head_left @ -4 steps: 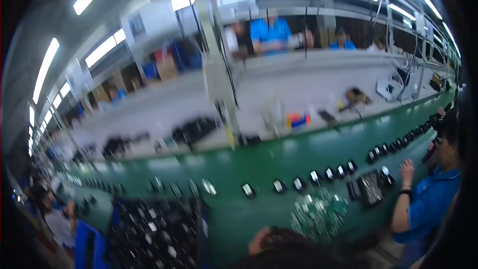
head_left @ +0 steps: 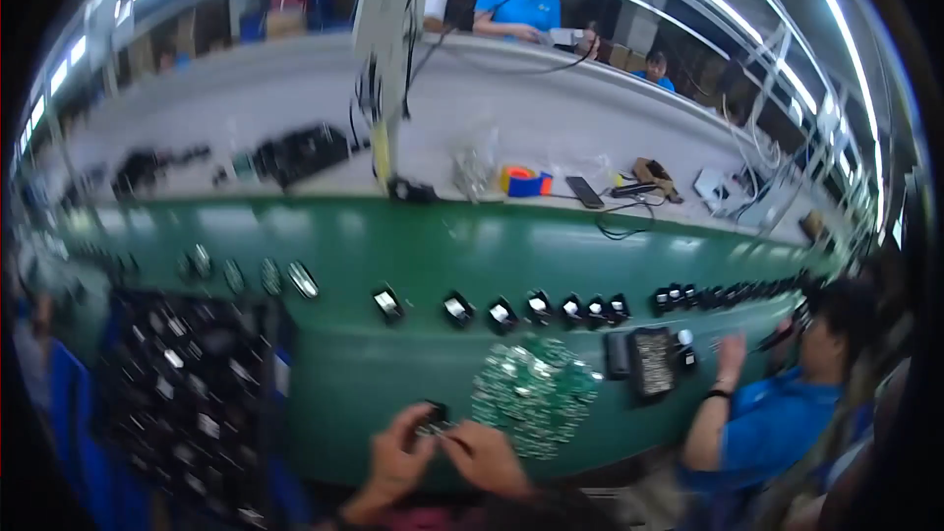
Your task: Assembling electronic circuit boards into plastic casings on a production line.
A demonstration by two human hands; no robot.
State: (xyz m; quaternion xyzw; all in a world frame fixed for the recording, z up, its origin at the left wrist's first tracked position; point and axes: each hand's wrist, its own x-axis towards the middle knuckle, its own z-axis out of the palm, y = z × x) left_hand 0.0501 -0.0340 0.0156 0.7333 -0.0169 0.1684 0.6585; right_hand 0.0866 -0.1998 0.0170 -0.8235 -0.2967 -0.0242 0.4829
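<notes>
My left hand (head_left: 398, 457) is closed round a small black casing (head_left: 434, 414) near the front of the green work surface. Close against it, my right hand (head_left: 486, 454) has its fingers pinched together at the casing's near side. A small pale or shiny bit shows between the two hands, too blurred to name. Just beyond my right hand lies a heap of green circuit boards (head_left: 536, 393). A row of black devices with white faces, one of them a black device (head_left: 457, 309), runs along the green surface ahead.
At left stands a blue crate (head_left: 280, 374) full of black casings. A co-worker in a blue shirt (head_left: 777, 423) works at right, by a dark tray of small parts (head_left: 652, 362). A tape roll (head_left: 524, 181) and a phone (head_left: 584, 192) lie on the pale shelf (head_left: 295, 88) behind.
The view has swung downward and to the right, so the bench sits higher and further left. Both my hands now show; before, only part of one showed at the lower edge.
</notes>
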